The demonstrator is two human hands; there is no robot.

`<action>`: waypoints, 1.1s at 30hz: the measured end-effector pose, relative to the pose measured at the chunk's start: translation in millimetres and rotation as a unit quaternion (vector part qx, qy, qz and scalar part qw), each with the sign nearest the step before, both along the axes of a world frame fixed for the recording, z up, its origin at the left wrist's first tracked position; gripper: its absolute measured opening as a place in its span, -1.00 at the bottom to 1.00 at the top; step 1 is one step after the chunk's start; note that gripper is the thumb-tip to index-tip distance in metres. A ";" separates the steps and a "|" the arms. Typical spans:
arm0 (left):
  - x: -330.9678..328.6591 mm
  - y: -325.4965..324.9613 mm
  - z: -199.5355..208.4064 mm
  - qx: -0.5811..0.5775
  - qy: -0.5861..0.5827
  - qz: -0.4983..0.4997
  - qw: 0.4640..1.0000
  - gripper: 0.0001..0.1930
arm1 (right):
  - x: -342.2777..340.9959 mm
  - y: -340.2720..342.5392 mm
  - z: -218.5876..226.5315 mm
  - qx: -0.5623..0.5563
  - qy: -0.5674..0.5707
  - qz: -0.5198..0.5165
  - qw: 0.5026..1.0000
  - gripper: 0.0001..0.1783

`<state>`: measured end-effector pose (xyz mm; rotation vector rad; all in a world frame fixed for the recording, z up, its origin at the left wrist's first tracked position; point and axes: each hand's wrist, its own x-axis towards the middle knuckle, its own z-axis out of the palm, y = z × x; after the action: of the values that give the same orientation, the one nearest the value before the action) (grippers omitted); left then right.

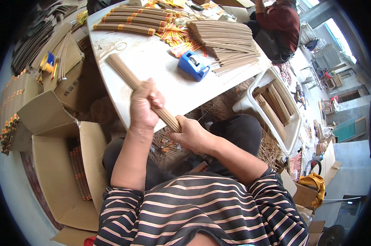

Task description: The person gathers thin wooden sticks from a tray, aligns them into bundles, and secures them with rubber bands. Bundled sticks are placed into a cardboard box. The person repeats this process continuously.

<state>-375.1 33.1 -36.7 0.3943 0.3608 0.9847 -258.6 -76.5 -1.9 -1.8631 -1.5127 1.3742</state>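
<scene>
A bundle of thin brown incense sticks (122, 69) slants across the near left part of the white table, gripped in both of my hands. My left hand (145, 104) wraps round its middle. Around the lower end, close to my lap, my right hand (190, 133) is closed. Beyond them a blue tape dispenser (193, 65) stands on the table. A large loose pile of incense sticks (224, 39) lies behind it, next to scattered red and yellow paper labels (179, 39). Several finished bundles with labels (124, 28) lie at the far left of the table.
On my left stands an open cardboard box (62, 172) with a few dark bundles inside. A white plastic bin (290, 143) holding stick bundles is at my right. Labelled bundles (15, 110) are stacked at the far left. Another person (277, 28) sits across the table's right end.
</scene>
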 end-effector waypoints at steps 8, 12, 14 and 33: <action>-17.7 35.9 -10.0 -0.070 -0.051 0.085 0.993 -0.64 | 170.0 34.5 -16.5 0.120 -0.260 -0.157 0.945 -0.76; -1.3 41.2 -13.3 -0.100 -0.061 0.072 0.990 -0.64 | 268.3 56.8 -43.5 0.222 -0.445 0.002 0.867 -0.53; 0.6 43.7 -15.2 -0.105 -0.060 0.077 0.990 -0.66 | 281.1 69.9 -45.8 0.187 -0.460 0.062 0.866 -0.51; -0.2 58.0 -34.0 -0.094 -0.058 0.049 0.993 -0.68 | 285.1 105.2 -44.4 0.171 -0.500 0.327 0.783 -0.81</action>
<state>-375.3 91.1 -70.7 0.1492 0.3663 1.0550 26.5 28.7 -46.3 -1.9595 -2.8759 0.0716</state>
